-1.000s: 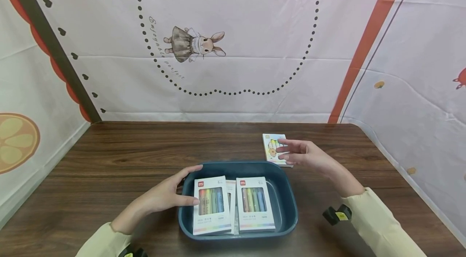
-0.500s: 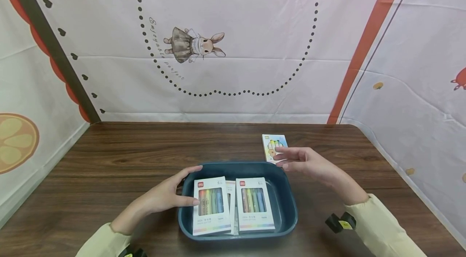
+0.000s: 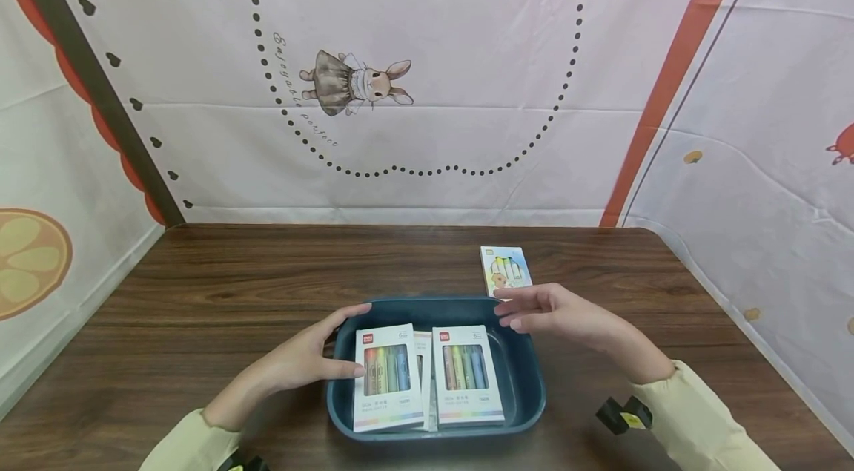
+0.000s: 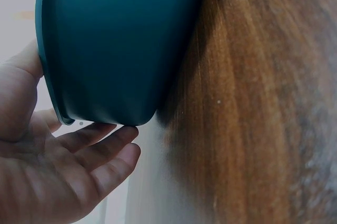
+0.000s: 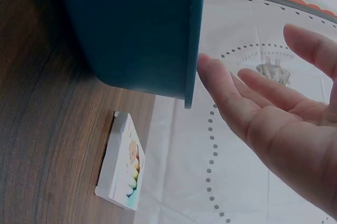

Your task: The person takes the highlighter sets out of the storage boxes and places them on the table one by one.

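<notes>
A dark teal plastic bin (image 3: 527,367) stands on the table, with white marker boxes lying flat in it. One box (image 3: 394,412) is at the left and another (image 3: 470,412) at the right, partly covering a third between them. My left hand (image 3: 303,356) holds the bin's left end, thumb over the rim and index finger at the far corner; in the left wrist view the other fingers curve against the outer wall. My right hand (image 3: 557,319) hovers at the bin's far right corner, fingers loosely extended, holding nothing. Behind it lies a small illustrated box (image 3: 505,267).
The brown wood-grain table (image 3: 267,263) ends at a white printed cloth (image 3: 467,85) hanging behind and at both sides. Black wrist devices (image 3: 625,415) with yellow labels sit below the sleeves.
My right hand has moved from over the small illustrated box toward me, to the bin's far right corner, uncovering more of that box. My left hand and the bin have stayed put.
</notes>
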Demonstrator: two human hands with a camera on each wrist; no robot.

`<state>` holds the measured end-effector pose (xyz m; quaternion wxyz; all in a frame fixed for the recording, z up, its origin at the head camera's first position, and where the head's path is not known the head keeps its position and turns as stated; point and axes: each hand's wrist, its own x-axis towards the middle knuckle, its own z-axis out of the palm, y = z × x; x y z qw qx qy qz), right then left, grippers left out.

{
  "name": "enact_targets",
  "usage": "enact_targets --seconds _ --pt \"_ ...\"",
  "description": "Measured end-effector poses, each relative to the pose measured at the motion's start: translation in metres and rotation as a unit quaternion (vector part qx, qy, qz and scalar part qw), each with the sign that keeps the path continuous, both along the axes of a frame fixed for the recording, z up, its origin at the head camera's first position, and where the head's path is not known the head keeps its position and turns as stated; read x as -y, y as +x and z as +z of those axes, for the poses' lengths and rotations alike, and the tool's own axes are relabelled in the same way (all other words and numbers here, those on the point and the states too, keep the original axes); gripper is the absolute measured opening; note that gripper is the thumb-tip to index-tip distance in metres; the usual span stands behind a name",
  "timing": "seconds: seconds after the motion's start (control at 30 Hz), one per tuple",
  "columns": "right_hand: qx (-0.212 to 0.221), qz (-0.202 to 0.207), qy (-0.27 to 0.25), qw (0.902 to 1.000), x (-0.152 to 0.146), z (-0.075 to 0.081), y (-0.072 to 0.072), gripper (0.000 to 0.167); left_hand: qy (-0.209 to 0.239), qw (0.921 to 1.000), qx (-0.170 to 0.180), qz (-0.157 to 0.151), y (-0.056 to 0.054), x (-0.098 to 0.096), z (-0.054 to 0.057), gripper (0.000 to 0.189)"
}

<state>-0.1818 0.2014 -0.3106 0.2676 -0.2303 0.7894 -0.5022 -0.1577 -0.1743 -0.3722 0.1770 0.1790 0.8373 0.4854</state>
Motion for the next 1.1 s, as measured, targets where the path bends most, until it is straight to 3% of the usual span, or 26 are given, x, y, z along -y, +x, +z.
enact_targets --seconds 0.17,0.53,1.1 --pt "-0.010 0.021 0.020 0.9995 0.004 0.001 0.002 0.053 -0.001 1.0000 -0.005 -0.004 -0.001 0.000 0.001 0.080" --pt "0.017 0.037 0.052 0.9978 0.013 -0.002 0.004 0.056 -0.009 1.0000 0.002 0.003 -0.001 0.000 0.000 0.080" --pt "0.017 0.023 0.139 0.9899 0.035 0.000 0.004 0.052 -0.008 1.0000 0.000 -0.003 -0.001 0.001 0.000 0.080"
